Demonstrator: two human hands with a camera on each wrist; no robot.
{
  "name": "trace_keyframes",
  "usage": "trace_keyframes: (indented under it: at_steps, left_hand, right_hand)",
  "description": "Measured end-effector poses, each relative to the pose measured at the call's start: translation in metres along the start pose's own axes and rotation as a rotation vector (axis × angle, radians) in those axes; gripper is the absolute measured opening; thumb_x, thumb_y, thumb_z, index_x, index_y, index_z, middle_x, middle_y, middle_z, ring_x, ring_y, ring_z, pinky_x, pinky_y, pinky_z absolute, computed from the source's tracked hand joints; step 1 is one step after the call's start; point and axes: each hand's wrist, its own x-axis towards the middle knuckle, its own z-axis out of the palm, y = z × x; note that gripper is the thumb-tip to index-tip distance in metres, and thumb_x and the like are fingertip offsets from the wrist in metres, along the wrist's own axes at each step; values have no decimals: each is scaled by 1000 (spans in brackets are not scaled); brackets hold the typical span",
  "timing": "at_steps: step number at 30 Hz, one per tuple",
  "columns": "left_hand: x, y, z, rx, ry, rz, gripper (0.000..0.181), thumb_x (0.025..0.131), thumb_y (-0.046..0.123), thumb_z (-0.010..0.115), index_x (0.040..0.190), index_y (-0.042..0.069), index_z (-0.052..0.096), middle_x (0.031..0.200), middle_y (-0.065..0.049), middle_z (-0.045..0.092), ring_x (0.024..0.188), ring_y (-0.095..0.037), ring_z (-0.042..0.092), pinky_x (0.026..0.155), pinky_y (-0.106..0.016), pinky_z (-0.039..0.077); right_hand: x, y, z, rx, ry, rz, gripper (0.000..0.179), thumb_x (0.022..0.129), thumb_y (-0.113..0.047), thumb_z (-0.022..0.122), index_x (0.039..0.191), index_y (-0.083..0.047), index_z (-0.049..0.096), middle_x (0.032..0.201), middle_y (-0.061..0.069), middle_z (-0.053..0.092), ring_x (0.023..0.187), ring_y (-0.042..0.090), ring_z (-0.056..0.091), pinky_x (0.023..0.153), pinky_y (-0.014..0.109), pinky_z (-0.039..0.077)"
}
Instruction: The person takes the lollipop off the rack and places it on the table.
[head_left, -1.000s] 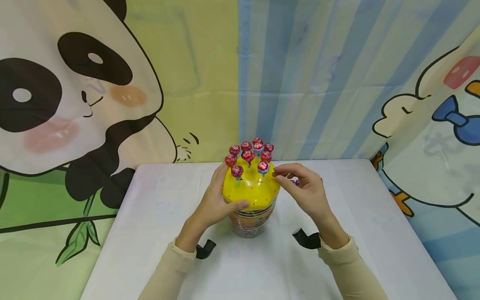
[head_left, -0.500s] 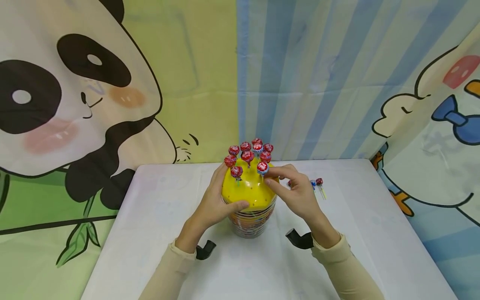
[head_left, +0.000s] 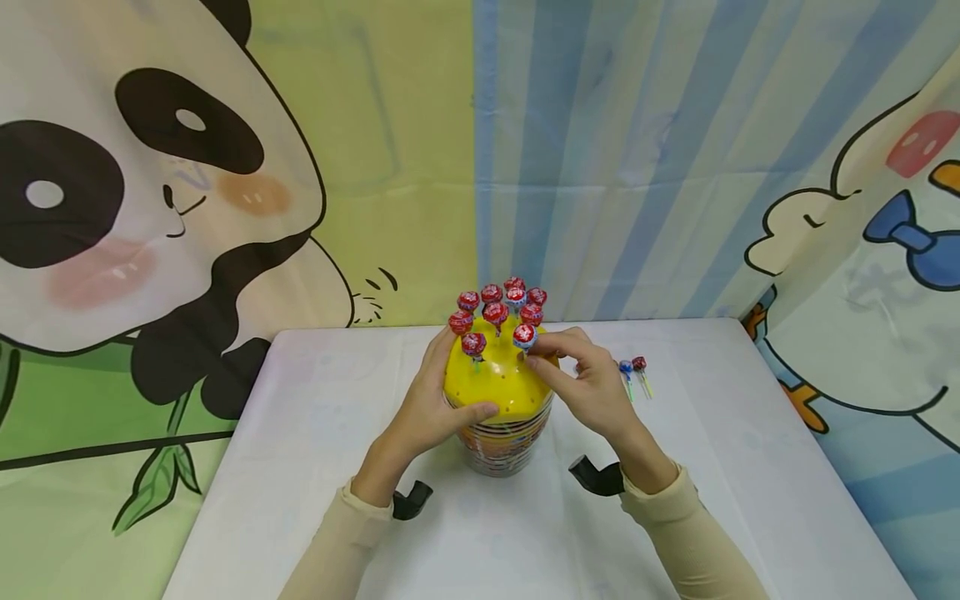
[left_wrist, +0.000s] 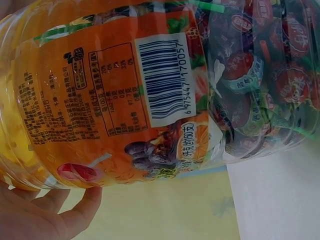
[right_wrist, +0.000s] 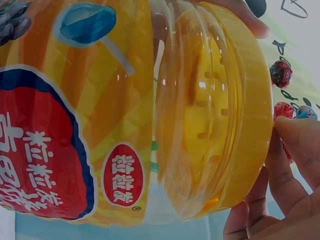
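A clear plastic candy jar (head_left: 501, 446) with a printed label and a yellow lid (head_left: 510, 387) stands upright on the table. Several red-wrapped lollipops (head_left: 495, 313) stand upright in the lid, sticks down. My left hand (head_left: 427, 404) grips the jar at its left, thumb across the front of the lid. At the lid's right side my right hand (head_left: 588, 375) pinches the stick of a red and blue lollipop (head_left: 524, 336); its fingertips partly hide the stick. The left wrist view shows wrapped lollipops (left_wrist: 242, 70) inside the jar, beyond the label (left_wrist: 115, 90).
Loose lollipops (head_left: 639, 364) lie on the white table (head_left: 712, 467) behind my right hand, partly hidden by it. A printed cloth backdrop (head_left: 637, 167) rises behind the table. Each wrist carries a black curved mount (head_left: 598, 477).
My right hand has moved left, from the lid's right edge to the stick of the red and blue lollipop. More loose lollipops show behind it. My left hand stays put.
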Motion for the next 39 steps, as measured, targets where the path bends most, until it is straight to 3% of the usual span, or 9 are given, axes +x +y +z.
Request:
trace_keyframes:
  at_steps: [11, 16, 21, 25, 31, 39]
  left_hand:
    - [0, -2, 0, -3, 2, -9, 106, 75, 51, 83, 158, 45, 17, 160, 19, 17, 135, -13, 37, 105, -49, 42]
    - [0, -1, 0, -5, 6, -13, 107, 75, 50, 84, 157, 45, 17, 160, 19, 17, 136, -15, 37, 104, -49, 43]
    - [0, -2, 0, -5, 5, -4, 107, 75, 50, 84, 158, 45, 17, 160, 19, 17, 137, -13, 35, 105, -49, 42]
    - [0, -3, 0, -10, 2, 2, 107, 75, 50, 84, 158, 44, 17, 160, 17, 16, 139, -15, 34, 106, -50, 41]
    - [-1, -3, 0, 0, 9, -7, 107, 75, 51, 83, 158, 45, 16, 160, 18, 16, 138, -15, 34, 105, -51, 41]
    - [0, -3, 0, 6, 10, -8, 108, 74, 53, 83, 158, 45, 16, 160, 19, 16, 139, -15, 33, 105, -52, 41]
  right_hand:
    - [3, -8, -3, 47, 56, -27, 23, 90, 10, 66, 109, -1, 72, 102, 7, 69, 95, 23, 56, 77, 26, 53]
    - [4, -6, -14, 50, 106, -43, 23, 88, 15, 66, 108, 3, 71, 100, 12, 69, 94, 22, 57, 81, 27, 51]
    - [-1, 5, -31, 27, 154, -14, 21, 88, 15, 65, 107, 5, 71, 97, 14, 69, 86, 20, 59, 74, 25, 51]
    - [-7, 18, -53, -54, 211, 63, 18, 91, 8, 67, 107, 1, 72, 99, 12, 71, 86, 19, 58, 75, 25, 48]
    - [-20, 49, -91, -197, 305, 295, 22, 95, -16, 71, 114, -5, 72, 104, 0, 70, 93, 12, 59, 73, 22, 46]
    - [-41, 106, -128, -206, 331, 539, 43, 97, -29, 68, 128, -1, 64, 100, -10, 70, 98, 8, 58, 80, 24, 45]
